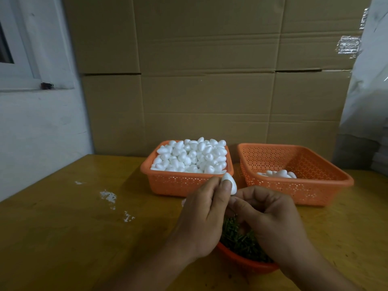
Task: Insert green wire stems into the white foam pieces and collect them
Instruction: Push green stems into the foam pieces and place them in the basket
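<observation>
My left hand (201, 215) pinches a white egg-shaped foam piece (230, 183) between thumb and fingers, just in front of the left orange basket (180, 183) heaped with foam pieces (193, 156). My right hand (270, 217) is curled right beside it, fingertips meeting the foam's lower end; whatever it pinches is hidden. Below both hands an orange bowl (247, 263) holds a pile of green wire stems (237, 236). The right orange basket (327, 183) holds a few foam pieces (277, 174) near its front wall.
Both baskets stand on a yellow wooden table (73, 238) backed by stacked cardboard boxes (210, 80). White foam crumbs (109, 196) lie on the table to the left. A white wall and window frame are at far left, plastic sheeting at far right.
</observation>
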`<state>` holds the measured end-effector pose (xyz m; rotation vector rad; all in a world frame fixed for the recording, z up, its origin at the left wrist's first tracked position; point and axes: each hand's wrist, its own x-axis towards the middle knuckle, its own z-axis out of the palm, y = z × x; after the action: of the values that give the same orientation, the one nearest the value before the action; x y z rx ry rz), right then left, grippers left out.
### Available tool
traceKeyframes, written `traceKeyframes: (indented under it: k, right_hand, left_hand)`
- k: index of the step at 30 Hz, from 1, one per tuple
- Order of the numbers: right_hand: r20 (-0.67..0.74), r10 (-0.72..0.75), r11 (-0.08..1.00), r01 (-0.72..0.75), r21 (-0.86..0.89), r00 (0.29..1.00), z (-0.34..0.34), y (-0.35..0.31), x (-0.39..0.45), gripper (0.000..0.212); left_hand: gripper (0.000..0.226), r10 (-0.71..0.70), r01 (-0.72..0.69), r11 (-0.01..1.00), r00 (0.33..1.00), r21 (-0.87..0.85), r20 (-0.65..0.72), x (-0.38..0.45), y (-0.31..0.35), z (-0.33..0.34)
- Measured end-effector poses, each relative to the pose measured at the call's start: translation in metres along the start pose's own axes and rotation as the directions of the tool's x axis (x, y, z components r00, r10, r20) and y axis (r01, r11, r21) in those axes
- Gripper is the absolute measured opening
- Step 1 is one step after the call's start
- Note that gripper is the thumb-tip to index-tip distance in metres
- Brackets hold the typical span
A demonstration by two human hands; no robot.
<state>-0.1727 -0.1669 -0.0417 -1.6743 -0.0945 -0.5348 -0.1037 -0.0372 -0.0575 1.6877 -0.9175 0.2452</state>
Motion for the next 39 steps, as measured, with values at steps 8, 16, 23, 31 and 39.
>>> traceKeyframes:
  k: [8, 16, 23, 31, 39]
  right_hand:
    - [-0.247, -0.051, 0.92, -0.05, -0.388, 0.968, -0.054, 0.003, 0.049, 0.01]
    - [-0.39, 0.067, 0.504, -0.368, -0.782, 0.919, -0.121, 0.033, 0.123, 0.027]
    - [-0.428, 0.24, 0.286, -0.485, -0.826, 0.871, -0.136, 0.043, 0.153, 0.055]
    - [-0.25, 0.349, 0.195, -0.331, -0.923, 0.903, -0.139, 0.043, 0.16, 0.029]
    - [-0.355, 0.142, 0.389, -0.382, -0.838, 0.924, -0.12, 0.021, 0.12, 0.025]
  left_hand:
    - [0.047, -0.03, 0.022, 0.995, 0.996, 0.101, 0.079, -0.003, -0.005, 0.001]
    - [0.04, 0.02, -0.04, 0.986, 0.992, 0.16, 0.121, -0.005, -0.005, 0.004]
    - [0.037, 0.06, -0.088, 0.974, 0.989, 0.21, 0.137, -0.007, -0.003, 0.005]
    - [0.039, 0.08, -0.114, 0.966, 0.985, 0.23, 0.152, -0.008, -0.006, 0.005]
    - [0.048, 0.078, -0.124, 0.932, 0.986, 0.341, 0.147, -0.008, -0.007, 0.005]
